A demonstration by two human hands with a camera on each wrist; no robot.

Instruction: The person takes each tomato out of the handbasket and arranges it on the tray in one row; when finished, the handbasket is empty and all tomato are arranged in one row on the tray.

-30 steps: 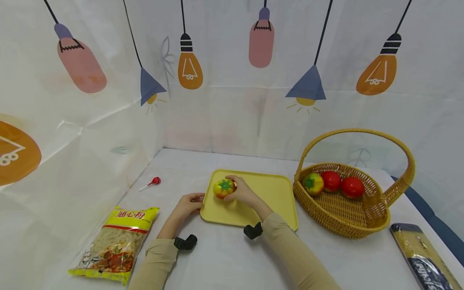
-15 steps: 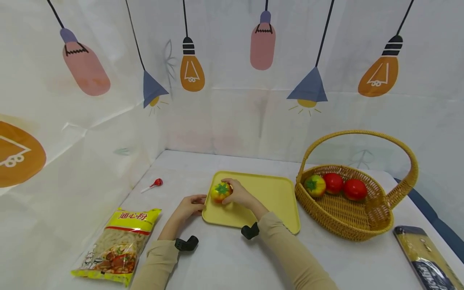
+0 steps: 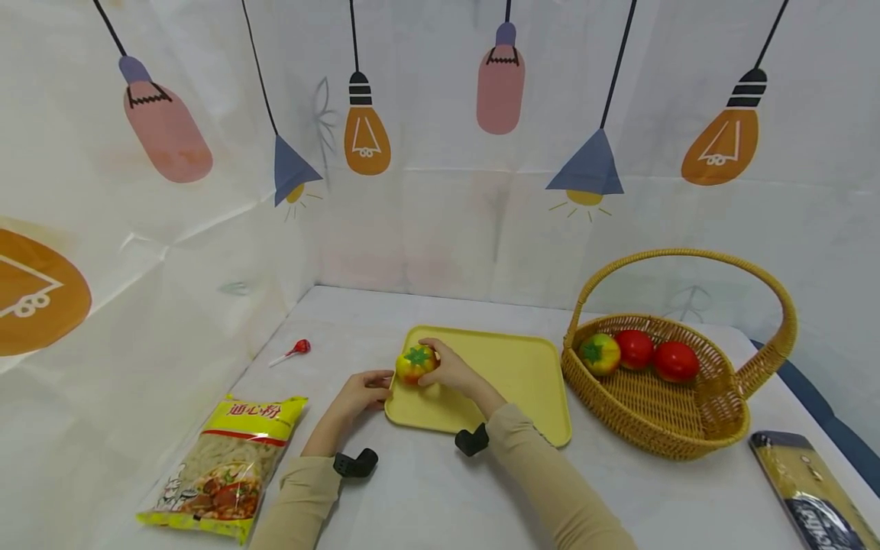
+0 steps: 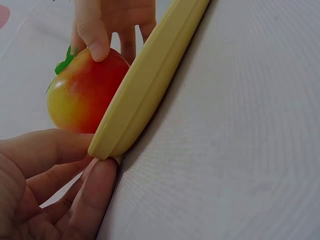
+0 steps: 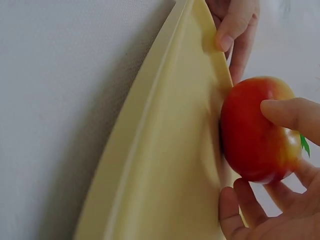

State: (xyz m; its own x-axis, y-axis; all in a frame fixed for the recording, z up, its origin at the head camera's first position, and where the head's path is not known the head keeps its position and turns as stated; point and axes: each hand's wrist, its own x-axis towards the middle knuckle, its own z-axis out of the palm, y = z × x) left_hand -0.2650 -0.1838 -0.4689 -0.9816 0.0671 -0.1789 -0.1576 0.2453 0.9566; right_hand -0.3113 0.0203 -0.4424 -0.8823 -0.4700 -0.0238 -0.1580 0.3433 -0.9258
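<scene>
A yellow and red toy tomato (image 3: 415, 365) with a green star-shaped top sits at the left end of a yellow tray (image 3: 509, 374). My right hand (image 3: 454, 373) holds it from the right side; in the right wrist view the thumb lies on the tomato's red skin (image 5: 250, 130), with fingers below it. At the tray's left edge is my left hand (image 3: 360, 393). The left wrist view shows that hand (image 4: 45, 175) pinching the tray's rim (image 4: 135, 100) between thumb and forefinger, just beside the tomato (image 4: 87, 92).
Right of the tray stands a wicker basket (image 3: 646, 409) with a tall handle, holding a yellow-green tomato (image 3: 600, 355) and two red tomatoes (image 3: 677, 361). A pasta bag (image 3: 227, 466) and a red lollipop (image 3: 299, 347) lie left. A gold packet (image 3: 811, 485) lies far right.
My right hand has shifted the tomato slightly left over the tray, toward its left edge. The left hand stays at the tray's rim. The head view has tilted a little.
</scene>
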